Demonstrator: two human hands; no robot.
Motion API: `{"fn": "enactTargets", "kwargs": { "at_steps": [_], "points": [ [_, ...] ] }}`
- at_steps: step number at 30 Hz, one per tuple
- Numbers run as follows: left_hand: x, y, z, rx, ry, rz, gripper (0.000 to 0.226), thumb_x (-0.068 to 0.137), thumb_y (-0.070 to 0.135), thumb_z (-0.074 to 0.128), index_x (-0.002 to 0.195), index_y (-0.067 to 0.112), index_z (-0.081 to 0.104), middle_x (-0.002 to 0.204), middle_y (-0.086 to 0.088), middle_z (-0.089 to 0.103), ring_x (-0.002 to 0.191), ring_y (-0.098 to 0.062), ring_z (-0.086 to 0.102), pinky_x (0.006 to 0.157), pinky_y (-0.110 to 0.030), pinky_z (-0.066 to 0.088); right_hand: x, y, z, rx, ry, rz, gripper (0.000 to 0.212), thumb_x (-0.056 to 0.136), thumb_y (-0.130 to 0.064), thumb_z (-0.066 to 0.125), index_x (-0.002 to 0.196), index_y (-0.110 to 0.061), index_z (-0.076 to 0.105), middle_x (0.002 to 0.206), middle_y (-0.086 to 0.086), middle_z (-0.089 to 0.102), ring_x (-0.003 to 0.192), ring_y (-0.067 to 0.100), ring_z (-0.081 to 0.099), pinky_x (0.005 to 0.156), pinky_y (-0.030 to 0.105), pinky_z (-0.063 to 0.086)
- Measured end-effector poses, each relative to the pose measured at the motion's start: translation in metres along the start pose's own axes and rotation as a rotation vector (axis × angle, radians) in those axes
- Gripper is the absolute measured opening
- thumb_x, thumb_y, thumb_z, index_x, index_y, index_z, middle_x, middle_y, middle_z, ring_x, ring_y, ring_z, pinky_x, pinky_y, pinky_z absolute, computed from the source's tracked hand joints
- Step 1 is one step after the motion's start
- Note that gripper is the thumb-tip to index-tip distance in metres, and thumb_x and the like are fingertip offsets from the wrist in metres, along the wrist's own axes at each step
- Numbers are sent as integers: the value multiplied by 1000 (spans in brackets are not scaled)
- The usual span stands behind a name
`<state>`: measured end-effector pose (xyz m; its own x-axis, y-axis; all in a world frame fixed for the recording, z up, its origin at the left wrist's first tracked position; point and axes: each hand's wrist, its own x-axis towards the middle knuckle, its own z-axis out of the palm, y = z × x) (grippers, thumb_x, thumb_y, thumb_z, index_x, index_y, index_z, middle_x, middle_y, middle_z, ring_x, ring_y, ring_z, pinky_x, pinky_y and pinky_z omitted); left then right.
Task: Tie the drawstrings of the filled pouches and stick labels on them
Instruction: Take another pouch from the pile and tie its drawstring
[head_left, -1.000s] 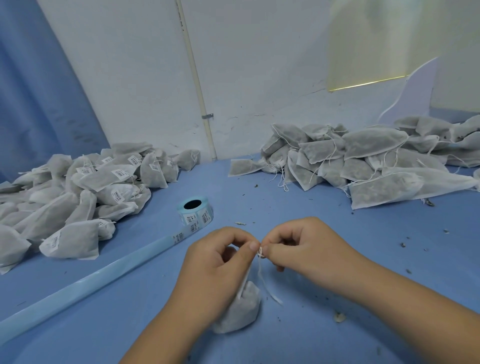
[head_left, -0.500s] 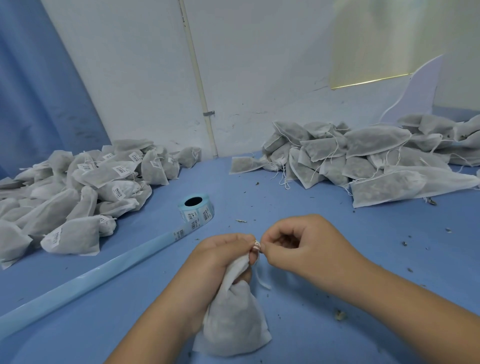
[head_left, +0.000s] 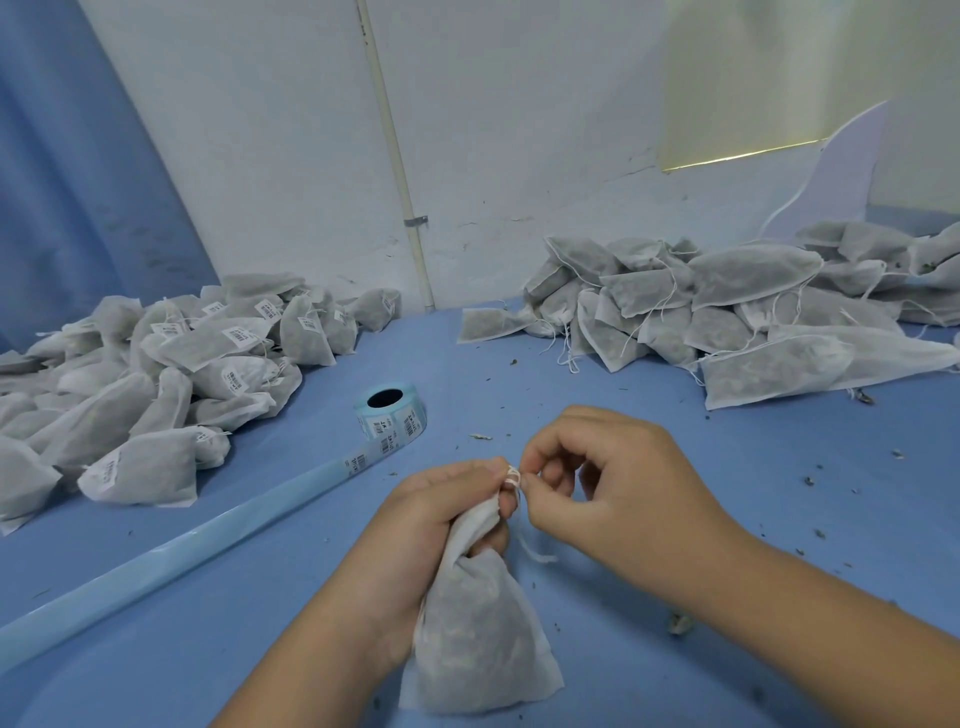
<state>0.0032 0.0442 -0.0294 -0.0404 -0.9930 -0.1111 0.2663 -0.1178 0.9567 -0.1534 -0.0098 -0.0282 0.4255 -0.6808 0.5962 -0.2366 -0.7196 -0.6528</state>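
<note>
A filled grey-white pouch (head_left: 475, 644) hangs upright at the bottom centre, its base near the blue table (head_left: 649, 467). My left hand (head_left: 431, 525) grips its gathered neck. My right hand (head_left: 597, 478) pinches the white drawstring (head_left: 513, 477), which loops over a left fingertip; a loose end trails down to the right. The label roll (head_left: 390, 413) stands behind my hands, and its empty backing strip (head_left: 171, 561) runs to the lower left.
A heap of labelled pouches (head_left: 156, 379) fills the left side. An unlabelled heap of pouches (head_left: 727, 312) with loose strings lies at the back right. Herb crumbs dot the table. A white wall with a pipe (head_left: 395, 156) stands behind.
My left hand shifted from pinching the string to gripping the pouch neck, and the pouch now hangs fully in view. The string has been looped round my left fingertip.
</note>
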Motion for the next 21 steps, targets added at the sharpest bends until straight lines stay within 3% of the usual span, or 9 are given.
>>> {"fn": "enactTargets", "kwargs": {
  "at_steps": [7, 13, 15, 19, 21],
  "points": [
    [0, -2, 0, 71, 97, 68, 23, 75, 31, 73, 64, 14, 62, 54, -2, 39, 46, -12, 32, 46, -25, 29, -1, -1, 0, -7, 8, -26, 9, 72, -25, 67, 72, -24, 76, 64, -12, 63, 64, 6, 58, 57, 7, 36],
    [-2, -3, 1, 270, 185, 173, 23, 67, 40, 77, 65, 18, 70, 57, 0, 50, 54, -14, 41, 56, -26, 37, -2, 1, 0, -93, -6, 30, 14, 76, -17, 69, 65, -24, 73, 62, -10, 63, 65, 9, 58, 56, 13, 40],
    [-2, -2, 0, 321, 178, 182, 21, 63, 37, 85, 68, 20, 74, 63, 2, 62, 57, -11, 50, 61, -24, 44, 0, 1, -1, -106, -32, 60, 14, 75, -15, 67, 63, -22, 70, 60, -9, 62, 62, 6, 56, 54, 14, 39],
    [-3, 3, -3, 410, 120, 159, 11, 64, 32, 79, 69, 22, 76, 71, 2, 66, 64, -11, 55, 67, -24, 45, 6, 1, -10, 102, -108, 215, 14, 73, -10, 66, 60, -13, 63, 51, -8, 54, 47, 2, 43, 47, 13, 33],
    [-4, 5, -6, 456, 126, 160, 16, 62, 30, 89, 66, 23, 74, 68, 1, 63, 64, -14, 52, 63, -24, 43, 10, 3, -18, 240, -115, 308, 17, 69, -12, 69, 58, -6, 57, 50, -5, 49, 49, 7, 41, 47, 16, 33]
  ]
}}
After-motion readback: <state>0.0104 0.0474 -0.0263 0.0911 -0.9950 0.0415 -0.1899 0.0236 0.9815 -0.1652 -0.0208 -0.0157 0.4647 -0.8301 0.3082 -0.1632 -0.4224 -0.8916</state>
